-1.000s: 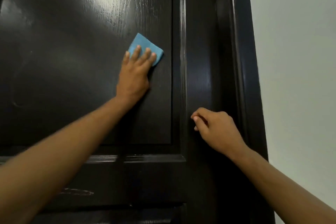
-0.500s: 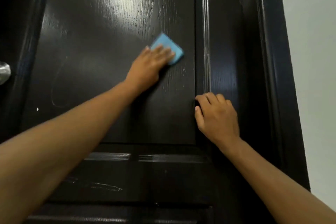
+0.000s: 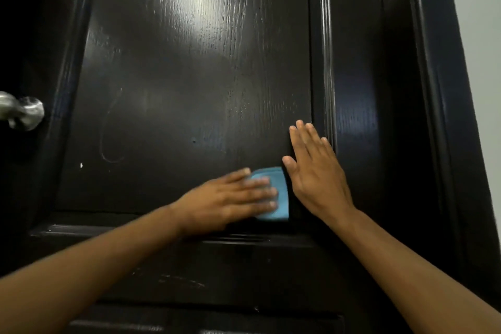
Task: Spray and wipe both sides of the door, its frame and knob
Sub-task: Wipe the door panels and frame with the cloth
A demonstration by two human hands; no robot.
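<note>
A dark glossy panelled door (image 3: 189, 76) fills the view. Its round silver knob (image 3: 23, 111) sticks out at the far left edge. My left hand (image 3: 230, 200) presses a blue cloth (image 3: 279, 192) flat against the lower right corner of the big panel, fingers straight and blurred by motion. Just to the right of the cloth, my right hand (image 3: 314, 171) lies flat on the door with fingers spread, across the panel's moulding. The dark door frame (image 3: 439, 116) runs down the right side.
A pale wall (image 3: 482, 35) shows beyond the frame at the right. Faint scratch marks sit on the panel's left part and on the rail below the hands. No spray bottle is in view.
My left hand slid the cloth down from the panel's upper middle to its lower right corner. My right hand uncurled and now lies flat. The view shifted, bringing the knob into sight.
</note>
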